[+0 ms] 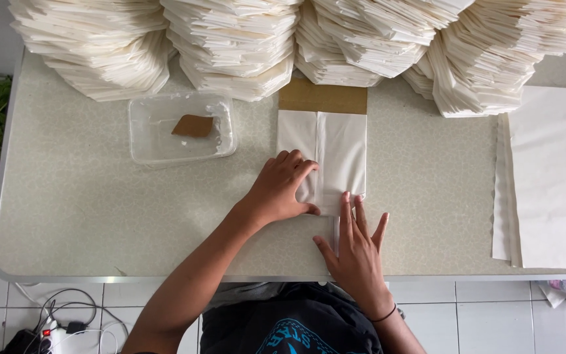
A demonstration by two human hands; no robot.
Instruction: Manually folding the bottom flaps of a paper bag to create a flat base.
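A folded white paper sheet [339,154] lies on the speckled table [80,210], wrapped around a brown cardboard piece [322,97] that sticks out at its far end. My left hand [282,189] presses flat on the sheet's near left corner, fingers bent. My right hand [356,246] lies flat with fingers spread at the sheet's near edge, fingertips touching the paper's bottom flap. Neither hand grips anything.
Tall stacks of folded white paper [230,46] line the table's far edge. A clear plastic tray [158,144] with a small brown cardboard scrap [192,125] sits at left. A pile of flat white sheets [551,177] lies at right. Cables [67,321] lie on the tiled floor.
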